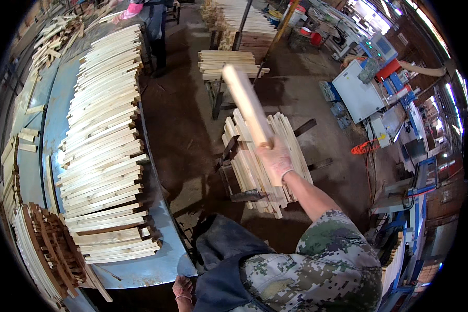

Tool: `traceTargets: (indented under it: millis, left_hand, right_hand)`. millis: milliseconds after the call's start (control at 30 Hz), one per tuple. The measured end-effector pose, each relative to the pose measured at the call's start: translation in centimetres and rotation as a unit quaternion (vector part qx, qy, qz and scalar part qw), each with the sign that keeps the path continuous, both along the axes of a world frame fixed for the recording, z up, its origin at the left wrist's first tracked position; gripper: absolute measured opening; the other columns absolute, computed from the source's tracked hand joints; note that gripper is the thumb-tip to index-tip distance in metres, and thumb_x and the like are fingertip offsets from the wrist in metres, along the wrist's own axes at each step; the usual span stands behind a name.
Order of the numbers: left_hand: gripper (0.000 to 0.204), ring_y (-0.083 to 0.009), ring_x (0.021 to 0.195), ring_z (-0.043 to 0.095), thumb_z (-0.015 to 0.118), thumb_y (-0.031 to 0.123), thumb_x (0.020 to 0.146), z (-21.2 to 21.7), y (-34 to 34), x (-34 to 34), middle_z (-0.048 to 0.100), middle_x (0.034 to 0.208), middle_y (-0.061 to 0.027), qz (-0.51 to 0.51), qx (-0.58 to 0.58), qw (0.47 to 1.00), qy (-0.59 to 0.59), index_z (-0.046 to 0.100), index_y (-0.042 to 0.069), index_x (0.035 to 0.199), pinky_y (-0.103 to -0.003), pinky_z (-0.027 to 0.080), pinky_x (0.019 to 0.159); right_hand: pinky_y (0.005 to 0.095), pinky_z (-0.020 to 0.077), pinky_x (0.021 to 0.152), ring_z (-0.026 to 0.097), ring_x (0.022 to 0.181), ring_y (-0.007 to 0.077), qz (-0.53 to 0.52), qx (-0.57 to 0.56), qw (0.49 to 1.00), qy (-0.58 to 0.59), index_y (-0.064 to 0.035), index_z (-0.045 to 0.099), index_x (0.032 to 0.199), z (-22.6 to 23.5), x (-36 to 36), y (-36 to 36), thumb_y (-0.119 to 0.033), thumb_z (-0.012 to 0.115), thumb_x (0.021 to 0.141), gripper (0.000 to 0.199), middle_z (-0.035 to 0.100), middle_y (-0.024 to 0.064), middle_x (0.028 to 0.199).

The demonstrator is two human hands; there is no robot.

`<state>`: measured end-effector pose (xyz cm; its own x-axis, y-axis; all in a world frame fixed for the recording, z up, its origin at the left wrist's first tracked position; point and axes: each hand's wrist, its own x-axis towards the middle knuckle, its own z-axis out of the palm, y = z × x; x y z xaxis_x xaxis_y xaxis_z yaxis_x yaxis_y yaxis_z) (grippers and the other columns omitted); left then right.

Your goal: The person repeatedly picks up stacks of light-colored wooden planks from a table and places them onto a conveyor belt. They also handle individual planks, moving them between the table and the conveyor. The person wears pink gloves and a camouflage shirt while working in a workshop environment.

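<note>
My right hand (pixel 273 160), in a pale glove, is closed around the lower end of a wooden strip (pixel 244 101). The strip slants up and away, blurred by motion, above a stack of similar strips (pixel 291 156) on a dark metal stand. At the near corner of the blue-grey metal table (pixel 166 236) is my left hand (pixel 182 289), also gloved. Its fingers look curled, and what they hold, if anything, is hidden. A long row of wooden strips (pixel 106 135) lies side by side along that table.
Another stack of strips (pixel 226 63) stands farther ahead, near a large pile of lumber (pixel 244 26). A person (pixel 156 31) stands beyond the table's far end. Machinery with a control panel (pixel 378 49) is at right, with an orange coiled hose (pixel 365 147). More wood (pixel 41 249) is stacked at left.
</note>
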<state>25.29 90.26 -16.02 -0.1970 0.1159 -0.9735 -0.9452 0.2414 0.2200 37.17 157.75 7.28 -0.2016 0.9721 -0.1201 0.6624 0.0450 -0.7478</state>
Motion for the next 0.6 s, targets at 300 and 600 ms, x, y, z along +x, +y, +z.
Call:
traceTargets:
  millis: [300, 600]
  left_hand:
    - [0.028, -0.0254, 0.074, 0.057, 0.059, 0.044, 0.104, -3.0, -1.8, 7.1, 0.059, 0.082, -0.0037, 0.082, 0.007, 0.996, -0.017, 0.062, 0.019, 0.091, -0.039, 0.047, 0.072]
    - [0.037, -0.026, 0.111, 0.066, 0.06, 0.031, 0.109, -5.3, -2.8, 13.8, 0.073, 0.121, -0.0113, 0.007, -0.044, 0.998, -0.044, 0.071, -0.001, 0.124, -0.036, 0.05, 0.102]
  right_hand:
    - [0.0431, 0.0575, 0.09, 0.075, 0.104, 0.036, -0.199, -0.07, 0.942, -0.259, -0.0024, 0.073, 0.117, -9.0, 21.7, 3.2, -0.034, 0.08, 0.077, 0.051, 0.077, 0.0216, 0.107]
    - [0.0469, 0.0565, 0.096, 0.07, 0.114, 0.0418, -0.172, -0.149, 0.941, -0.25, -0.0046, 0.065, 0.126, -13.3, 19.7, 8.4, -0.036, 0.078, 0.084, 0.054, 0.071, 0.0248, 0.124]
